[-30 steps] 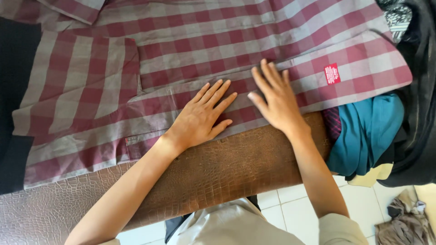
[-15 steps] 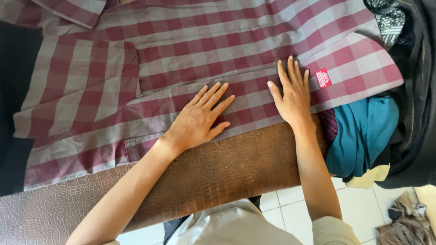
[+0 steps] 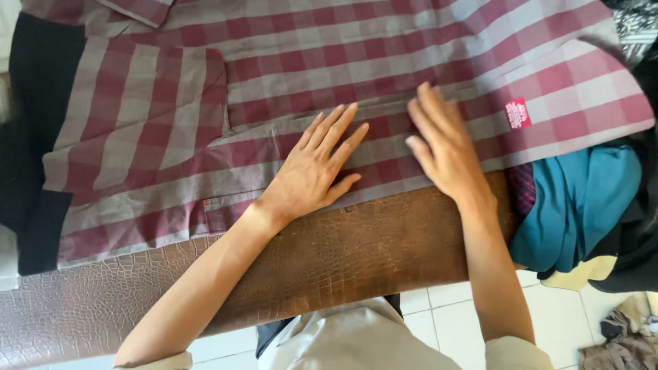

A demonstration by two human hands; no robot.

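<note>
Pressing one checked shirt (image 3: 356, 62) flat, two hands, left hand (image 3: 312, 175) and right hand (image 3: 445, 147), lie open with fingers loosely spread.

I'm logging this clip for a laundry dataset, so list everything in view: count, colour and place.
shirt: one, maroon and grey check, spread flat over the surface
red tag: one, on the shirt's right part
brown surface: one, scale-patterned, under the shirt
teal cloth: one, right edge, partly under the shirt
black cloth: one, left, under the shirt
dark cloth: one, far right
white tiled floor: bottom
crumpled grey-brown cloth: one, on the floor, bottom right
left hand: flat on the shirt, fingers spread
right hand: open on the shirt, beside the left
</note>
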